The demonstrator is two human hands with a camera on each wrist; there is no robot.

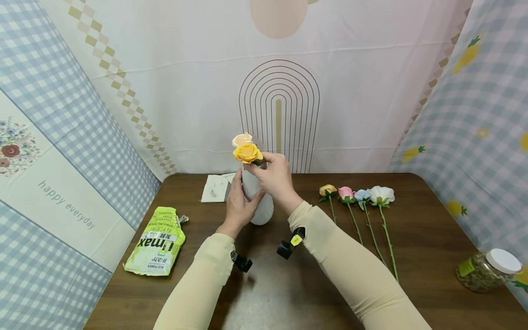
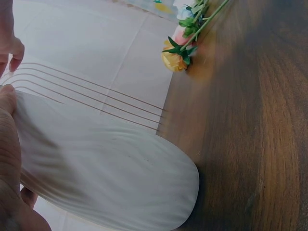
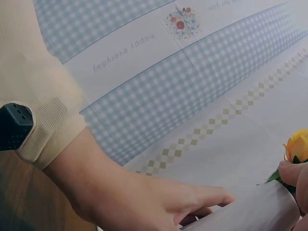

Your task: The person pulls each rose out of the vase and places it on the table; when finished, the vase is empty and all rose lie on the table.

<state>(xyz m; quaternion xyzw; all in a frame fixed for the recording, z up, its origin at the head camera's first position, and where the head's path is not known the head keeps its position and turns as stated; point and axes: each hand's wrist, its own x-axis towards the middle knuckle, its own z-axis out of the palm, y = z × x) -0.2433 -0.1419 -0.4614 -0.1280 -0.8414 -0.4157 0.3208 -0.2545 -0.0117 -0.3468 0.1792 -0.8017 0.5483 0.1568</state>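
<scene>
A white vase point(image 1: 262, 213) with a ridged surface stands on the wooden table. My left hand point(image 1: 239, 204) grips its body, with the thumb and fingers on opposite sides. At the vase's mouth, my right hand point(image 1: 277, 176) pinches a yellow rose point(image 1: 246, 153) just below its bloom. Behind that bloom shows a pale cream rose point(image 1: 241, 139). In the right wrist view, the yellow rose point(image 3: 297, 143) has green leaves at the rim of the vase point(image 3: 255, 211). The stems of both roses are hidden. The vase point(image 2: 110, 159) fills much of the left wrist view.
To the right lie an orange-yellow rose point(image 1: 327, 189), a pink rose point(image 1: 346, 193), a blue rose point(image 1: 362, 195) and a white rose point(image 1: 381, 195). A lidded jar point(image 1: 486, 270) is at far right. A green bag point(image 1: 157, 243) lies left; white paper point(image 1: 214, 188) is behind.
</scene>
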